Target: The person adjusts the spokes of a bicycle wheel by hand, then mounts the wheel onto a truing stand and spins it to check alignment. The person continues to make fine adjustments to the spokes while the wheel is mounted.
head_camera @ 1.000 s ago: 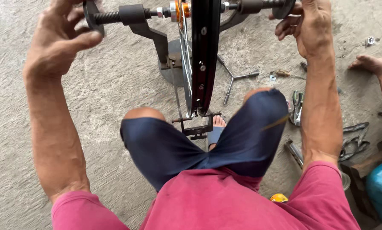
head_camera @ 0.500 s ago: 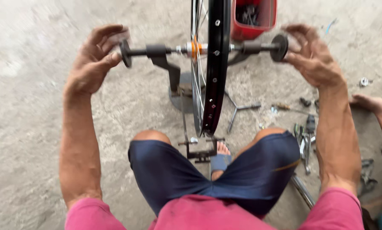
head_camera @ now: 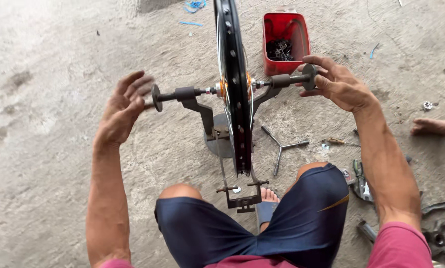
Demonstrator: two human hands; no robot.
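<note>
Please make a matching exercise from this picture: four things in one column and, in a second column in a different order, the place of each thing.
Things:
1. red box
2. three-armed wrench
3. right hand
4. black wheel

Places:
A. upright in the stand, between the two hands
B. flat on the floor, beside the right knee
C. on the round knob at the right end of the axle
D. on the floor, beyond the wheel

Pairs: 1-D, 2-B, 3-C, 4-A
</note>
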